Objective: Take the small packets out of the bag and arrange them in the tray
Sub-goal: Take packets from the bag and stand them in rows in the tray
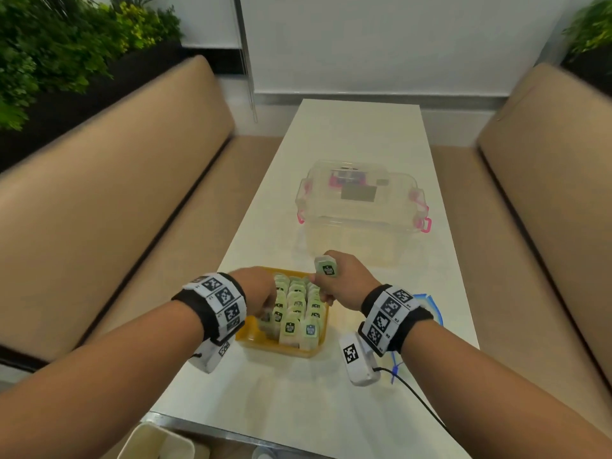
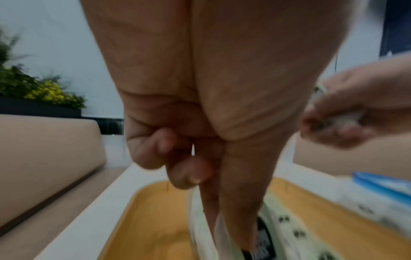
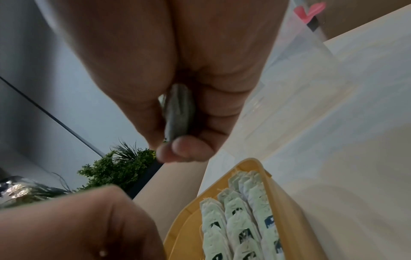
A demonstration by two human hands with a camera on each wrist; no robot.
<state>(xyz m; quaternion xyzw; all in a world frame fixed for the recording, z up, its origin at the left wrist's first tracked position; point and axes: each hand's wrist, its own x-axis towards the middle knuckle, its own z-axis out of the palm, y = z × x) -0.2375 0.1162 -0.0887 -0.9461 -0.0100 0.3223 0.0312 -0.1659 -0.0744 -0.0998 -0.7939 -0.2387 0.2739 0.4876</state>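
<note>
A yellow tray near the table's front holds rows of pale green small packets, standing on edge. My left hand reaches down into the tray's left row; thumb and forefinger point down around a packet edge, the other fingers curled. My right hand hovers over the tray's far right corner and grips packets, one of which sticks up from the fist. The blue-edged bag lies right of the tray, mostly hidden by my right wrist.
A clear plastic box with pink latches stands on the white table beyond the tray. Tan bench seats run along both sides. Plants sit behind the left bench. A cable trails from my right wrist.
</note>
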